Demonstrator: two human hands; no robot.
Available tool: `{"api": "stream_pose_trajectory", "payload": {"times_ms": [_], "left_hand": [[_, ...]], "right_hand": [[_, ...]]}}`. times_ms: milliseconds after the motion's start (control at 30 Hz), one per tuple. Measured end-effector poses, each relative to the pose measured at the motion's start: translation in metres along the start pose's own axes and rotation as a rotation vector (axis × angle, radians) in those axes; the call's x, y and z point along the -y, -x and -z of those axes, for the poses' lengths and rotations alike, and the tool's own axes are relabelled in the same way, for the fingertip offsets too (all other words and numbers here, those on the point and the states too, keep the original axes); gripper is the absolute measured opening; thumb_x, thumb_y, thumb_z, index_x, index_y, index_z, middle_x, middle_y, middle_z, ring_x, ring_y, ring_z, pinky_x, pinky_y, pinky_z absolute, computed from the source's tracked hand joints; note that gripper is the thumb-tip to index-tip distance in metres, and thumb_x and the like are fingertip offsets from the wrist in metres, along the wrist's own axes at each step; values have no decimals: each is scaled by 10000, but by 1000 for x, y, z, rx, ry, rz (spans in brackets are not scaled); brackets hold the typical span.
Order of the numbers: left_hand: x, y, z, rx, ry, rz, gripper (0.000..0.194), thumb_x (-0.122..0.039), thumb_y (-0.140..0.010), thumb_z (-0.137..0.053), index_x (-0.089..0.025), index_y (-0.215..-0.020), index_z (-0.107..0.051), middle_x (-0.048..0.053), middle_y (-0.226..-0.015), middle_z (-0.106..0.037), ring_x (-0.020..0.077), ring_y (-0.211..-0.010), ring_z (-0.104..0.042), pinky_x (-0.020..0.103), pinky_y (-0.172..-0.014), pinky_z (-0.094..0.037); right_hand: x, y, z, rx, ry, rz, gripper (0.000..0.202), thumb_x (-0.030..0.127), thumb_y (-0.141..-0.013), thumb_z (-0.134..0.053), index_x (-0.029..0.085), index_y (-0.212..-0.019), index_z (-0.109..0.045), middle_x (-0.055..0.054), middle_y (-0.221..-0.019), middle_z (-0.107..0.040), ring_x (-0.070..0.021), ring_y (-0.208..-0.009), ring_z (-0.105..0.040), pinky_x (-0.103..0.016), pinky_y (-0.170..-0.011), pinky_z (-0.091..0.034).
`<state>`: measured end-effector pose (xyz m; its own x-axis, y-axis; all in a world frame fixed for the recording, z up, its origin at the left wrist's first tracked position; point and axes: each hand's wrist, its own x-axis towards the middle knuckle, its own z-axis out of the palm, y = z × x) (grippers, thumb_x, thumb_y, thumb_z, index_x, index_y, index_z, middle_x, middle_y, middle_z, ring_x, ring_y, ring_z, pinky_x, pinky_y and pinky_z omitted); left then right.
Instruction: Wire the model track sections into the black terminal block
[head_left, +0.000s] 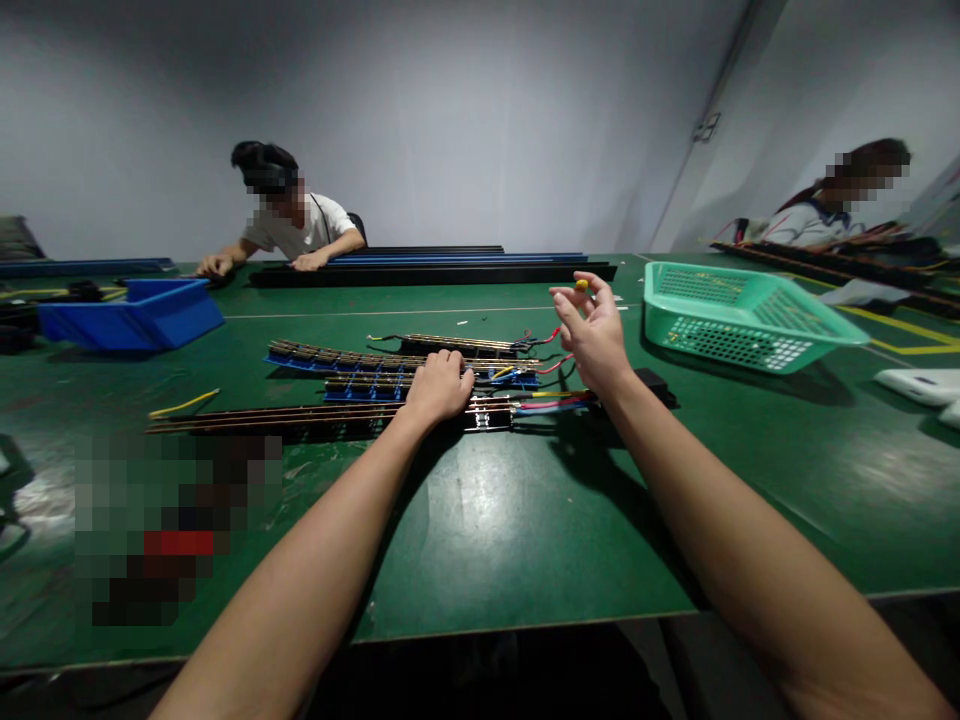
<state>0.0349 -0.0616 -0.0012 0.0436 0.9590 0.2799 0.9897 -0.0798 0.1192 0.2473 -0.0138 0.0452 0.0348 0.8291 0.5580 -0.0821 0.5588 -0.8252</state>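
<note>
My left hand [439,385] lies over a long dark strip with copper-coloured rails [300,415], its fingers curled over the far side. Red and blue wires [555,403] come out of this strip's right end. Just beyond lie blue-based strips with similar rails [337,360] and a shorter railed strip [457,344] with thin leads. Raised above the wires, my right hand [596,335] pinches a small yellow piece [582,285] at its fingertips. What exactly the yellow piece is, I cannot make out. A black block [654,388] sits partly hidden behind my right wrist.
A green perforated basket [750,315] stands at right, a blue bin [135,318] at left. Long black and blue bars [435,272] lie across the back, near a co-worker [300,225]. Another person [825,215] sits at far right. White objects [919,385] rest near the right edge.
</note>
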Motion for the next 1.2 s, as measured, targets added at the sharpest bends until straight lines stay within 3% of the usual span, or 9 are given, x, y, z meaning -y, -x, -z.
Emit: {"api": "stream_pose_trajectory", "payload": {"times_ms": [100,200,367,500,633,867,967,1067,1200], "left_hand": [[0,0,0,-3,5,-2,260,-329,-977,-427,-171,-1079,-606,127,-1179,-614,281,-1103,-538,399,-922,-463],[0,0,0,1,11,0,258,-334,-977,-427,-179,-1080,-605,123,-1174,-614,276,-1108,-535,399,-939,-453],[0,0,-1,0,9,-1,266,-335,-978,-424,-173,-1086,-604,132,-1190,-602,283,-1119,-529,402,-945,-447],[0,0,-2,-3,-7,1,270,-338,-982,-418,-171,-1083,-604,131,-1186,-604,281,-1108,-533,398,-936,-452],[0,0,-2,-6,-8,-7,271,-334,-983,-417,-165,-1083,-604,132,-1175,-608,279,-1104,-535,400,-946,-449],[2,-1,-3,-5,-14,-2,275,-342,-979,-419,-172,-1083,-607,130,-1184,-608,281,-1106,-534,403,-943,-450],[1,-1,-2,-7,-11,-2,272,-340,-979,-419,-177,-1087,-608,126,-1179,-609,277,-1105,-535,400,-940,-452],[1,0,-2,-4,-10,2,264,-340,-980,-422,-184,-1084,-607,121,-1179,-610,273,-1103,-536,393,-936,-453],[1,-1,-2,-3,-10,-1,269,-342,-981,-418,-179,-1085,-606,123,-1183,-607,275,-1106,-534,392,-935,-452]], "right_hand": [[31,34,1,109,-16,42,458,307,-826,-662,298,-1223,-434,-63,-1165,-626,-72,-521,-481,-223,-396,-409],[50,79,8,140,21,87,431,240,-885,-595,307,-1278,-434,-80,-1210,-617,-60,-467,-446,-237,-369,-396],[42,148,35,279,154,166,480,158,-950,-470,332,-1388,-381,-106,-1233,-628,-67,-442,-406,-243,-368,-387],[29,179,51,410,200,283,584,65,-935,-444,337,-1437,-323,-116,-1233,-657,-75,-437,-427,-229,-376,-402],[27,186,51,461,203,379,650,10,-915,-438,301,-1474,-278,-140,-1218,-670,-89,-551,-583,-210,-486,-511],[27,178,44,530,271,411,630,26,-935,-428,287,-1476,-238,-158,-1236,-671,-119,-807,-704,-205,-641,-577],[27,177,45,544,315,449,661,20,-926,-434,275,-1491,-206,-174,-1253,-669,-168,-969,-715,-252,-706,-601],[27,175,46,544,341,527,707,-3,-900,-457,277,-1496,-201,-167,-1239,-681,-182,-986,-718,-268,-705,-610],[23,170,45,521,407,574,763,-30,-869,-484,255,-1508,-181,-170,-1258,-666,-193,-1087,-685,-330,-826,-599]]}}
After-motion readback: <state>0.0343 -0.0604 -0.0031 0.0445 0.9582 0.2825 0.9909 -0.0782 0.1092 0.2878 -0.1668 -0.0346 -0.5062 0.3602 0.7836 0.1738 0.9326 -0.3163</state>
